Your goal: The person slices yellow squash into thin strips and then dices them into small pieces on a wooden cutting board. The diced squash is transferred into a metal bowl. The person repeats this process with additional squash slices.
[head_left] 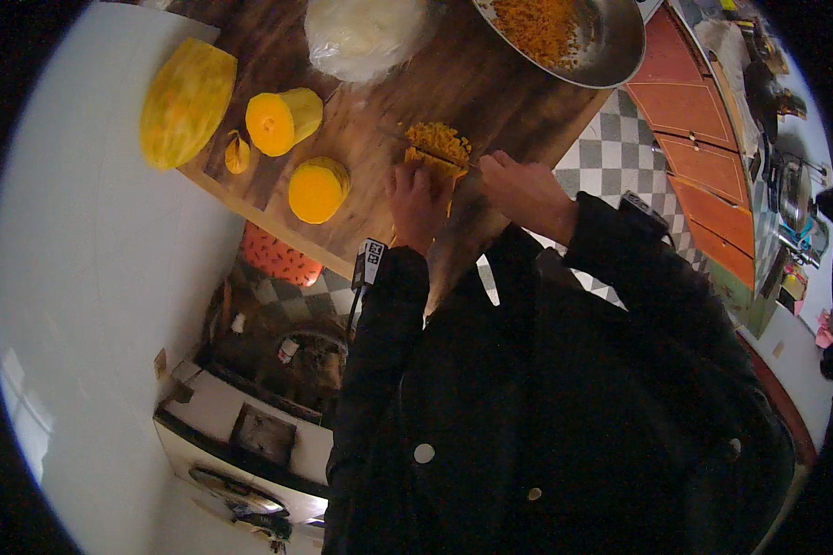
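My right hand (pixel 526 192) is closed around the handle of a knife. Its thin blade (pixel 441 159) points left across some orange pumpkin strips (pixel 446 183) on the wooden table. With bent fingers, my left hand (pixel 416 205) presses the strips down just on the near side of the blade. Finely chopped pumpkin (pixel 440 139) lies heaped against the blade's far side. To the left sit a short round pumpkin chunk (pixel 318 191) and a longer cylindrical one (pixel 282 122), both with orange cut faces.
A large yellow pumpkin piece (pixel 187 104) and a small peel-like scrap (pixel 237 154) lie by the table's left edge. Farther back are a clear plastic bag (pixel 366 37) with pale contents and a metal bowl (pixel 611 57) holding orange bits. Red cabinets (pixel 699 139) stand at right.
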Demonstrator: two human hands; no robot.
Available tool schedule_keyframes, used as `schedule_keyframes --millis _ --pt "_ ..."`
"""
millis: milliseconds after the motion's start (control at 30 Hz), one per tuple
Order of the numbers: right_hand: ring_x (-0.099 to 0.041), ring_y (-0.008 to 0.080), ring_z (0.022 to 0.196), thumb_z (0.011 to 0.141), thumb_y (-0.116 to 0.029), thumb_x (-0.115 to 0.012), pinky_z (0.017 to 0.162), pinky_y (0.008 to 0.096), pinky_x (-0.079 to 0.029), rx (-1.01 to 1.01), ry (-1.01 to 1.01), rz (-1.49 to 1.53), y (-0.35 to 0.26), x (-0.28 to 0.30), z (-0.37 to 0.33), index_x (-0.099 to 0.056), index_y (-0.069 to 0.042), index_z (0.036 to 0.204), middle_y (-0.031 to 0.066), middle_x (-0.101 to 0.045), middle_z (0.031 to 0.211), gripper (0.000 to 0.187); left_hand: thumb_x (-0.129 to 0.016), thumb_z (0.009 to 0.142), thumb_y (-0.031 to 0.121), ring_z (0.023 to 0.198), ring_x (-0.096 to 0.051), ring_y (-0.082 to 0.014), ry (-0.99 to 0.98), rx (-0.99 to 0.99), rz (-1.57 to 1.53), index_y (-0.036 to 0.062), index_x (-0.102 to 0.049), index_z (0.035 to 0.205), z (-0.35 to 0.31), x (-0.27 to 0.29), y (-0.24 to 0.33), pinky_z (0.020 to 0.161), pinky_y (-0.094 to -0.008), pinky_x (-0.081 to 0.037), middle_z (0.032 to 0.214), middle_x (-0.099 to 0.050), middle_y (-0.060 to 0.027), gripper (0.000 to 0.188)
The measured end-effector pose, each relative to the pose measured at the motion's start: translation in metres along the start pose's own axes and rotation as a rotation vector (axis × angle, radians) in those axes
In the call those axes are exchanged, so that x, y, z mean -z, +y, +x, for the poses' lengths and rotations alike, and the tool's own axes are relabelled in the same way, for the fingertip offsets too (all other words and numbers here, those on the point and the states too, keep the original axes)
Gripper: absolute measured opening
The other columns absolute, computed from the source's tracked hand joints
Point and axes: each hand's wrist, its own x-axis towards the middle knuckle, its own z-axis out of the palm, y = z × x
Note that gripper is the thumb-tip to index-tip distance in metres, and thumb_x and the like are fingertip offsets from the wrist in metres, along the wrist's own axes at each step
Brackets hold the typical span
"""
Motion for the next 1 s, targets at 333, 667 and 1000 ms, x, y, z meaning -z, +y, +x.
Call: schedule_keyframes --millis 333,667,1000 --pt "-0.065 0.0364 0.066 0.084 -0.014 -0.056 0.05 0.0453 -0.053 0.068 0.098 -0.05 0.0 -0.022 -0.003 -0.046 -0.005 0.111 0.017 -0.057 0.095 0.03 -0.072 0.074 0.024 0.104 -0.046 -0.0435 -0.029 -0.011 -0.019 0.0043 -0.06 0.095 0.0 0.003 0.0 0.091 -0.0526 -0.04 0.108 -0.052 -0.0196 0.031" --pt "-0.065 0.0408 0.069 0.086 -0.016 -0.055 0.053 0.0485 -0.054 0.071 0.036 -0.001 0.003 0.008 -0.023 -0.046 -0.006 0.11 0.019 -0.058 0.101 0.028 -0.072 0.07 0.022 0.102 -0.046 -0.0414 -0.03 -0.025 0.005 0.005 -0.059 0.094 0.001 0.001 -0.001 0.088 -0.0493 -0.041 0.107 -0.053 -0.0163 0.032" --pt "-0.064 0.0389 0.08 0.087 -0.013 -0.053 0.063 0.0481 -0.053 -0.1 -0.055 0.029 0.003 -0.035 0.011 -0.048 -0.005 0.103 0.0162 -0.058 0.098 0.018 -0.073 0.07 0.02 0.101 -0.047 -0.0392 -0.05 0.001 -0.006 0.0074 -0.059 0.095 0.002 0.007 0.003 0.086 -0.0494 -0.041 0.107 -0.053 -0.0152 0.031"
